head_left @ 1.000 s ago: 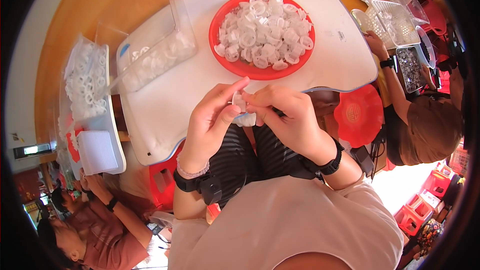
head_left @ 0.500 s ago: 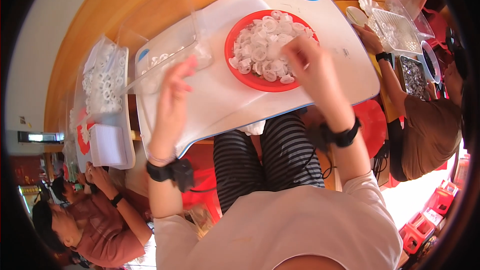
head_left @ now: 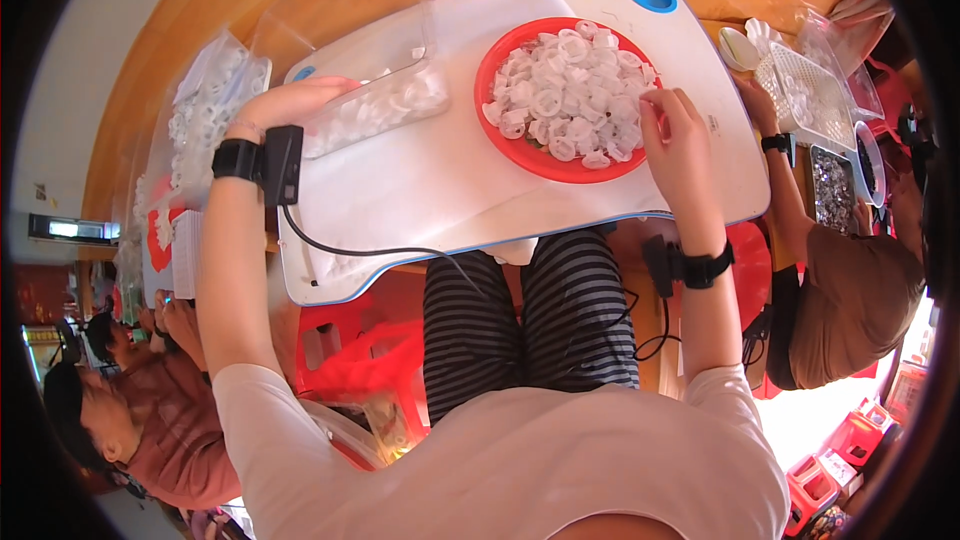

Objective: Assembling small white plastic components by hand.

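The right hand (head_left: 678,130) is at the right edge of the round red tray (head_left: 535,168), fingers curled toward the thumb with a narrow gap between; whether a piece sits in its fingertips I cannot tell. The left hand (head_left: 305,102) reaches over the left part of the clear box (head_left: 425,110), fingers fairly straight and pointing right; its palm side is hidden, so I cannot tell whether it holds anything. The whitish, translucent ring-like pieces (head_left: 570,90) lie heaped in the tray, on the far right part of the white tabletop (head_left: 400,210), and more pale pieces lie in the box to the left. Each looks like thin moulded plastic: probably very light, fairly stiff with a little spring, smooth enough to slip, and unlikely to break from a short drop. A thumb-and-finger pinch across the outer rim of a loose piece on top should suit; hard squeezing might bend the ring, and digging deeper could drag tangled neighbours along or tip some over the tray's low edge.
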Action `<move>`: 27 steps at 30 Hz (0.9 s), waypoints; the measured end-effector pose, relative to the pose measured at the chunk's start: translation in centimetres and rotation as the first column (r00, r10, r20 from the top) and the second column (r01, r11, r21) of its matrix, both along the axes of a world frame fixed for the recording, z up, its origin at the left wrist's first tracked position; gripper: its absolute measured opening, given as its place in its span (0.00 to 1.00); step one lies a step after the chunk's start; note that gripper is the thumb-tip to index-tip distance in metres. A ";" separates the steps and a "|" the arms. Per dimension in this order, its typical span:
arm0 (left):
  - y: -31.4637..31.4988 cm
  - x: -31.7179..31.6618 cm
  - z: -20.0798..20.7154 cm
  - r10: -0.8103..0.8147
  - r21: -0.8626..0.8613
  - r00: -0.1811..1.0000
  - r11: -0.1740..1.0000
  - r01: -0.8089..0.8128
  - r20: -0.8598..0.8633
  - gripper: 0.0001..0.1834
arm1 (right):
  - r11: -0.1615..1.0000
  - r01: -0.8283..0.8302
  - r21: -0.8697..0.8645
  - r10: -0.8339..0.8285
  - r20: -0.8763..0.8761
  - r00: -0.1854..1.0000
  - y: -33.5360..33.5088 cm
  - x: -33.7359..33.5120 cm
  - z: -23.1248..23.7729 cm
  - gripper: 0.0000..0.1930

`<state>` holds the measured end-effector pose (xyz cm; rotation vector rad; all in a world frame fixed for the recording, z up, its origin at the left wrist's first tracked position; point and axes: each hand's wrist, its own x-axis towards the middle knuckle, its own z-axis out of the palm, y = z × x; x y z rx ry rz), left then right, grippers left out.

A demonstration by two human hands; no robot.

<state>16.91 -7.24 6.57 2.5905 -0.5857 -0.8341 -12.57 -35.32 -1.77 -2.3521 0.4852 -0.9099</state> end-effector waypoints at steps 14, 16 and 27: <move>1.1 5.3 -4.0 -0.040 0.188 0.986 0.980 0.070 -0.161 0.22 | 0.979 -0.073 0.189 0.068 0.029 0.997 1.6 -3.4 -0.8 0.04; 1.0 6.8 -5.0 0.141 0.148 0.963 0.983 -0.108 -0.229 0.21 | 0.979 -0.076 0.192 0.078 -0.002 0.997 1.8 -3.6 -0.1 0.04; 0.2 4.4 -3.0 -0.173 0.152 0.941 0.963 0.224 -0.290 0.27 | 0.973 -0.207 0.098 0.219 -0.134 0.967 3.4 -2.4 1.1 0.04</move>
